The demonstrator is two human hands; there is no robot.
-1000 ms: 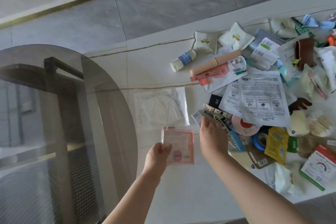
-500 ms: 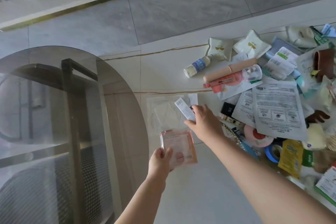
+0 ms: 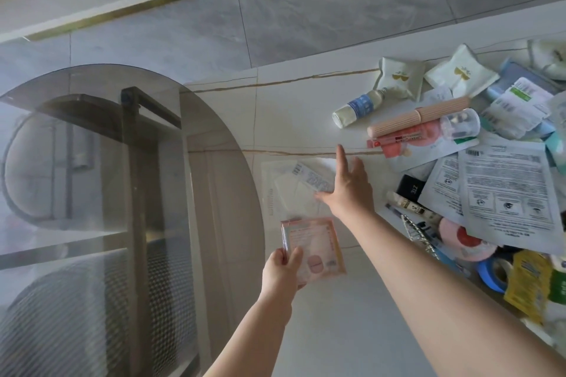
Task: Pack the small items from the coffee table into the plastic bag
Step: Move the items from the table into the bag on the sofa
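Note:
A flat clear plastic bag point(image 3: 275, 196) lies on the white coffee table point(image 3: 306, 119). A small white printed sachet point(image 3: 314, 180) rests on top of it. My right hand point(image 3: 352, 190) reaches over the bag with fingers straight and spread, its thumb touching the sachet's near end. My left hand point(image 3: 280, 269) grips a thin stack of pink packets point(image 3: 320, 242) by the lower left corner, just in front of the bag. The pile of small items fills the table's right side.
The pile holds a small bottle point(image 3: 358, 105), a pink ribbed tube point(image 3: 419, 119), printed paper sheets point(image 3: 505, 193), blue tape point(image 3: 493, 274) and a yellow packet point(image 3: 526, 281). A round smoked-glass table point(image 3: 122, 193) overlaps the left. Grey floor tiles lie beyond.
My right hand carried the white sachet from the pile's edge over to the clear bag and opened its fingers there. My left hand kept holding the pink packets.

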